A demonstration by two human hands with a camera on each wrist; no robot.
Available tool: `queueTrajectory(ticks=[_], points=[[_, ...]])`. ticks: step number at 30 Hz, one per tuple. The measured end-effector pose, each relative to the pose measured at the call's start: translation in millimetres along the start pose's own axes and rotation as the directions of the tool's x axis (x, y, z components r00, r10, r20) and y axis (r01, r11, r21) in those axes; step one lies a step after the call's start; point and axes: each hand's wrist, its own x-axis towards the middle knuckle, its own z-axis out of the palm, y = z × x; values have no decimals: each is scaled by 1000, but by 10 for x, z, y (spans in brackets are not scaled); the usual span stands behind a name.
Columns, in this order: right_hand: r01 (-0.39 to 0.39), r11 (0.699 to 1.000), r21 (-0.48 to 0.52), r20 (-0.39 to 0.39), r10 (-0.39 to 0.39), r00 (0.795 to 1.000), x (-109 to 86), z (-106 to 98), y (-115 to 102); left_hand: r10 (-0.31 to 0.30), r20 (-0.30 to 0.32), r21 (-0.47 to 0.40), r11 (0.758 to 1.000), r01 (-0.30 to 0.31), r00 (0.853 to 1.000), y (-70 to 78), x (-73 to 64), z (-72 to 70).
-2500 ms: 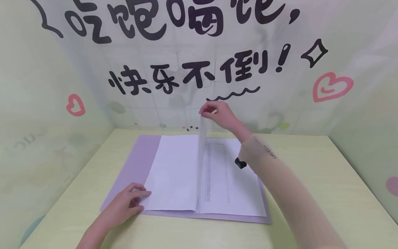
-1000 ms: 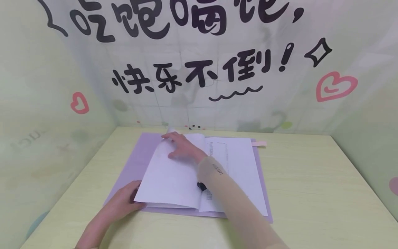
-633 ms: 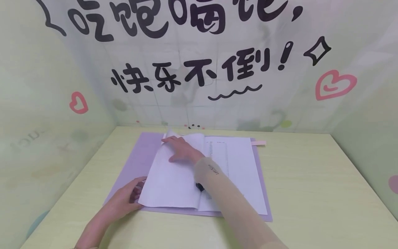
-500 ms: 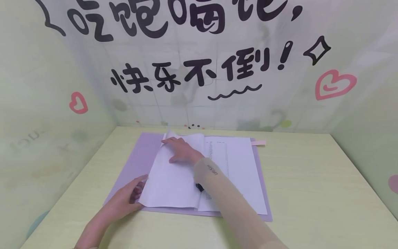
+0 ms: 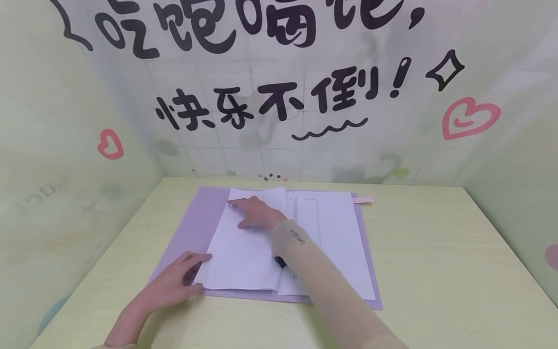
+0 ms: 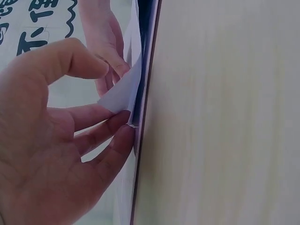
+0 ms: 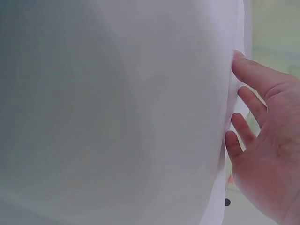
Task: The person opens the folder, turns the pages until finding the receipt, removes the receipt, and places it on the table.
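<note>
A purple folder (image 5: pixel 192 223) lies open on the table, with white sheets inside. The turned page (image 5: pixel 244 257) rests on the left-hand stack; a printed page (image 5: pixel 340 242) faces up on the right. My right hand (image 5: pixel 256 212) lies across the turned page near its upper left edge, fingers extended and touching the paper. At the lower left corner is my left hand (image 5: pixel 174 278), its index fingertip on the page edge. In the left wrist view, the fingers of the left hand (image 6: pixel 61 126) touch a lifted paper corner (image 6: pixel 123 93), the thumb apart from it.
A pink tab (image 5: pixel 363 200) sticks out at the folder's upper right. The wooden table (image 5: pixel 427 261) extends around the folder. Behind it stands a wall sheet (image 5: pixel 209 155) with black lettering. A small black object (image 5: pixel 280 262) sits under the right sleeve.
The right hand has brought the raised page from the middle over to the left and laid it down. Its upper corner has flattened. The left index finger has come over the page edge.
</note>
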Motion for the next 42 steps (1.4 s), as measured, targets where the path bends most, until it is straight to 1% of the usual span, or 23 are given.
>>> queueTrajectory(ticks=[4,6,8,10,12,14,18,21,25,30,37,42], points=[[8,1000,-8,18,-8,1000,-10,-3,-12,15,-50,33,999,-14,999,-5,10,42],[12,1000,-17,26,-12,1000,-18,-9,-25,-4,-59,40,999,6,998,-6,16,63],[12,998,-58,32,-10,999,-21,-12,-36,-44,-49,31,998,46,998,-2,24,76],[3,995,-100,34,0,999,-30,-21,-44,-91,-24,8,996,91,996,11,37,75],[-8,991,-135,34,13,999,-36,-24,-42,-104,-12,3,995,104,994,27,54,70],[-16,990,-143,39,21,999,-49,-31,-43,-83,-15,12,996,83,996,46,69,65],[-21,994,-110,55,27,998,-83,-52,-54,-10,-27,84,996,12,1000,69,84,70],[-24,995,-92,70,31,997,-110,-68,-68,15,-25,125,992,-12,1000,75,85,80],[-26,996,-89,78,33,996,-129,-77,-78,10,-21,137,991,-7,1000,81,93,81],[-32,995,-97,84,41,996,-117,-60,-68,-6,-8,130,991,7,1000,98,105,76],[-43,991,-130,94,55,994,-82,-23,-36,27,-15,129,991,-24,1000,87,106,100],[-48,986,-161,80,62,995,-70,-23,-49,29,-25,130,991,-26,999,101,118,95]])
